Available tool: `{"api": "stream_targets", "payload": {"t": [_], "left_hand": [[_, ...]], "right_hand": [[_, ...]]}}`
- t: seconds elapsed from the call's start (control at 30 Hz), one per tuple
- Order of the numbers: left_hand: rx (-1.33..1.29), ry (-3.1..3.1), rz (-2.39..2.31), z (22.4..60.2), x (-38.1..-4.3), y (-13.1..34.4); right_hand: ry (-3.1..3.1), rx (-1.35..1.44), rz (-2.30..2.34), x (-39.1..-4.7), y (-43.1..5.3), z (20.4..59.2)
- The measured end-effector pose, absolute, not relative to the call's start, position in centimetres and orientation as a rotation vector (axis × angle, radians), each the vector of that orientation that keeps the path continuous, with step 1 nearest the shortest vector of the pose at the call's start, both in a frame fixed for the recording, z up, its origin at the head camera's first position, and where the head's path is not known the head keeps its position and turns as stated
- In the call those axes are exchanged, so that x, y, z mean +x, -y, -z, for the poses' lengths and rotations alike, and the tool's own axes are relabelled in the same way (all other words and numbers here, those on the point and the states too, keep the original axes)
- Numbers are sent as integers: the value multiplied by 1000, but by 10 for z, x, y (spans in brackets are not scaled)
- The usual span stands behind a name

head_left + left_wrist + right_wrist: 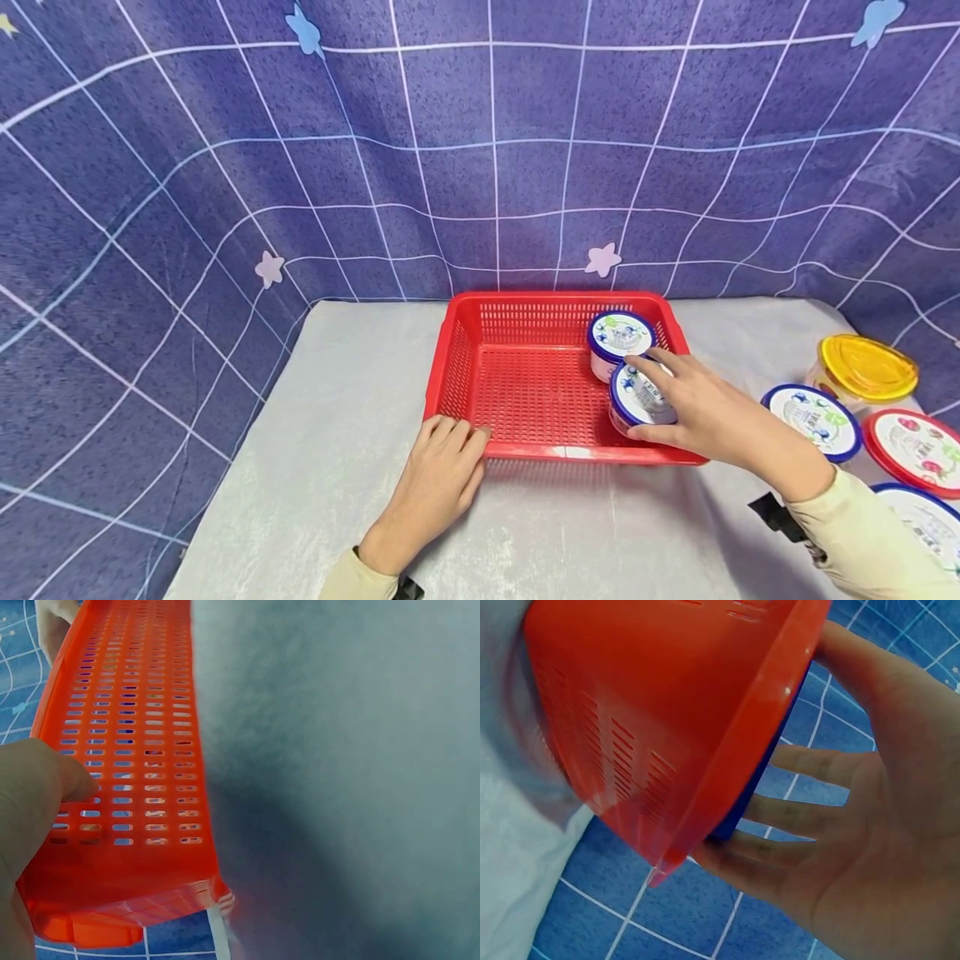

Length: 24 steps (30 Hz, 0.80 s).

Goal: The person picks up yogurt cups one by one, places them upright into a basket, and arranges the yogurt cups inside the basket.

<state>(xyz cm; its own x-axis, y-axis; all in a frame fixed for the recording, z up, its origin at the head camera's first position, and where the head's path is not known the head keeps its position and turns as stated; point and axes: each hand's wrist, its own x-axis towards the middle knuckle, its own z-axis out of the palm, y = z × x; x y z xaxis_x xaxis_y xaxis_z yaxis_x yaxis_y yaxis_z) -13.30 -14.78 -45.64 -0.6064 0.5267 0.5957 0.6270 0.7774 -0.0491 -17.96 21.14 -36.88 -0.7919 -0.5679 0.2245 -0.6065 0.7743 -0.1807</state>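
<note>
A red perforated plastic basket (517,451) stands on the table, its front left rim gripped by my left hand (442,471). In the left wrist view the thumb (64,776) presses the basket's outer wall. My right hand (705,408) reaches over the right side and holds a round food container with a blue-rimmed lid (637,398), fingers and thumb spread across its edge. From the right wrist, the blue lid edge (739,814) shows beyond the rim; the rest is hidden by the basket. Behind it, a second blue-rimmed container (621,335) sits in the back right corner.
More lidded containers stand to the right: a yellow-lidded one (867,367), a red-rimmed one (918,450), a blue-rimmed one (813,422) and another blue-rimmed one (926,525) partly out of frame. A purple gridded curtain (525,179) hangs behind the pale tabletop (337,400).
</note>
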Motion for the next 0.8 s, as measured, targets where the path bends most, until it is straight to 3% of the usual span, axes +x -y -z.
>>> {"api": "stream_targets", "payload": {"t": [0.8], "left_hand": [[-857,2376,209,456,-132,148]], "right_hand": [[2749,1001,-319,-184,-208,385]]}}
